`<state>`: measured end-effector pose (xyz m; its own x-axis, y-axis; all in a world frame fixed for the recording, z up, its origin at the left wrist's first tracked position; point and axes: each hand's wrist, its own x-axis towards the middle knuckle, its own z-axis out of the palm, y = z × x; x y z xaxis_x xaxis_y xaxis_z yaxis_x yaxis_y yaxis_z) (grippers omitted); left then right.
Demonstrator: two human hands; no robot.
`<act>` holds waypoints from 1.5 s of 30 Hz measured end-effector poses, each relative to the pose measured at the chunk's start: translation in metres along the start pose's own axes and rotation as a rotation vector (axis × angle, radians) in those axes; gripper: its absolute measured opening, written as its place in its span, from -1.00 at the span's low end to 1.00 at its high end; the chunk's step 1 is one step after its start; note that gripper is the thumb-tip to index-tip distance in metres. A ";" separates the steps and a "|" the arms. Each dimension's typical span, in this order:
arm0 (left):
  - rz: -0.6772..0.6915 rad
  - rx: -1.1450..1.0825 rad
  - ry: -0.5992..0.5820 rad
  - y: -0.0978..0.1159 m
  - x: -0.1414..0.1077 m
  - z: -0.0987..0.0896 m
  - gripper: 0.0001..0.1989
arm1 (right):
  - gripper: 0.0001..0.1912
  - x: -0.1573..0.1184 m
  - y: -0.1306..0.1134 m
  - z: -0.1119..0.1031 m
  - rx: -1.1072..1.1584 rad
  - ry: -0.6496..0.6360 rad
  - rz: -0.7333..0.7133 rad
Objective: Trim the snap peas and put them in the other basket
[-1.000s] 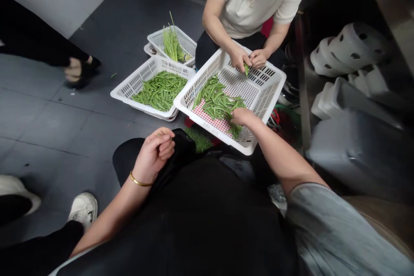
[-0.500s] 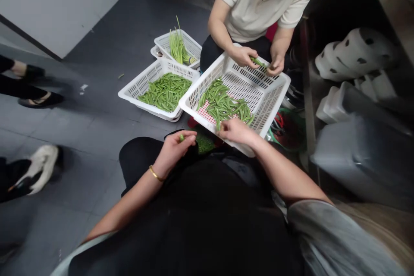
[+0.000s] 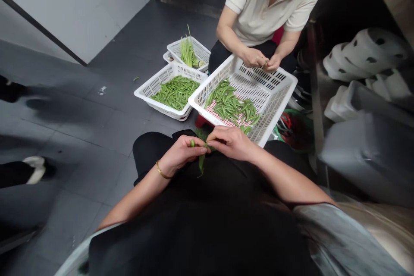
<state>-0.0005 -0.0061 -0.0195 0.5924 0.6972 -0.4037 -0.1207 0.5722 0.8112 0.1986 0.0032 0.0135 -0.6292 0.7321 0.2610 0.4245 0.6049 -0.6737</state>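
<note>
My left hand (image 3: pixel 181 152), with a gold bangle at its wrist, is closed on green pea pods; one pod (image 3: pixel 201 164) hangs below its fingers. Thumb and fingers of my right hand (image 3: pixel 233 141) pinch the upper end of that pod, touching my left fingertips. Both hands are above my lap, at the near edge of a large white slotted basket (image 3: pixel 258 88). Loose pea pods (image 3: pixel 224 101) lie spread over its bottom. To its left, a smaller white basket (image 3: pixel 147 97) holds a thick heap of pods (image 3: pixel 177 91).
Opposite me sits a co-worker, both hands (image 3: pixel 263 60) together above the large basket's far rim. Long green stalks (image 3: pixel 188 54) lie in a white basket behind. Grey bins (image 3: pixel 365 155) stand at the right. A passer-by's shoe (image 3: pixel 36 169) is at the left.
My right hand has left the large basket and moved down-left to meet my left hand at the pod. The co-worker's hands have come together. The passer-by's feet have shifted.
</note>
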 end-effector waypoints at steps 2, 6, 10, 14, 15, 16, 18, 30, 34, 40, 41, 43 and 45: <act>-0.029 -0.079 -0.037 -0.002 0.000 0.004 -0.74 | -0.77 -0.001 -0.004 0.011 -0.181 0.036 0.000; 0.037 -0.255 0.033 -0.005 0.006 0.008 -0.76 | -0.72 -0.006 -0.006 0.020 -0.485 0.165 0.089; 0.236 -0.272 0.314 -0.005 0.007 -0.007 -0.77 | -0.80 -0.020 -0.002 -0.018 -0.300 0.321 0.162; 0.358 -0.166 0.488 -0.003 0.003 -0.016 -0.79 | -0.83 -0.026 0.001 -0.045 -0.090 0.199 0.344; 0.370 -0.124 0.494 -0.003 0.002 -0.015 -0.80 | -0.76 -0.024 0.001 -0.040 -0.044 0.081 0.345; 0.378 -0.081 0.491 -0.002 0.002 -0.012 -0.80 | -0.71 -0.021 0.000 -0.031 -0.014 -0.038 0.328; 0.383 -0.006 0.476 -0.002 0.000 -0.007 -0.82 | -0.81 -0.012 -0.001 -0.008 -0.007 -0.189 0.268; 0.100 0.165 0.094 -0.024 -0.002 0.004 -0.75 | -0.72 -0.004 0.010 0.046 -0.049 0.154 0.170; 0.187 0.040 0.182 -0.020 0.007 -0.001 -0.69 | -0.70 -0.011 0.009 0.041 -0.093 0.042 0.232; 0.554 -0.293 0.257 -0.006 0.019 -0.047 -0.75 | -0.49 -0.021 0.064 -0.032 0.020 -0.572 0.563; 0.563 -0.296 0.198 -0.005 0.020 -0.051 -0.78 | -0.56 -0.019 0.084 -0.040 -0.022 -0.558 0.707; 0.534 -0.304 0.073 -0.004 0.020 -0.052 -0.80 | -0.67 -0.014 0.124 -0.044 -0.313 -0.562 1.053; 0.468 -0.328 -0.023 -0.005 0.020 -0.046 -0.76 | -0.76 -0.009 0.158 -0.037 -0.408 -0.556 1.165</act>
<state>-0.0246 0.0255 -0.0509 0.4329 0.9012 -0.0207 -0.6133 0.3113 0.7260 0.2956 0.1042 -0.0696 0.0890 0.7154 -0.6931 0.9874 -0.1547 -0.0328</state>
